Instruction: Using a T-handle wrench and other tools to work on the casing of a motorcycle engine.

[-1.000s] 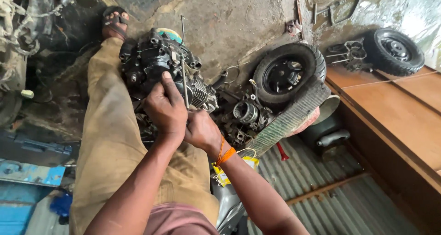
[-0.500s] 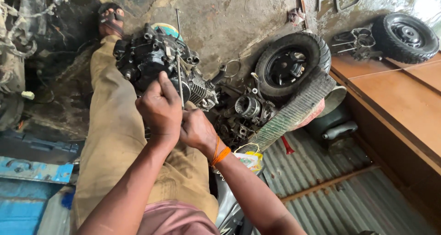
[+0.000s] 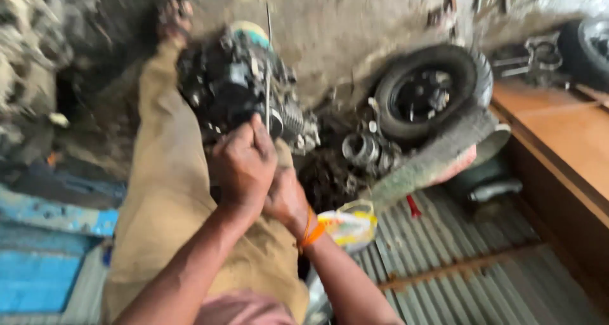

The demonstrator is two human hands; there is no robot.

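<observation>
1. The dark engine (image 3: pixel 244 93) sits right in front of both hands and blocks the way ahead.
2. A leg in tan trousers (image 3: pixel 168 192) lies along the left side, leaving little room there.
3. To the right, a heap of small metal parts (image 3: pixel 355 157) and a black tyre (image 3: pixel 428 93) fill the ground.
4. The ribbed metal sheet (image 3: pixel 469 280) at the lower right is mostly bare, so a hand could pass there.
5. The wooden board (image 3: pixel 564 141) stands well off to the right.

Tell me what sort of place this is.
Probably a small motorbike repair workshop: a greasy engine sits on the floor under both hands, a small wheel leans nearby, and loose metal parts lie scattered on the dirty ground.
</observation>
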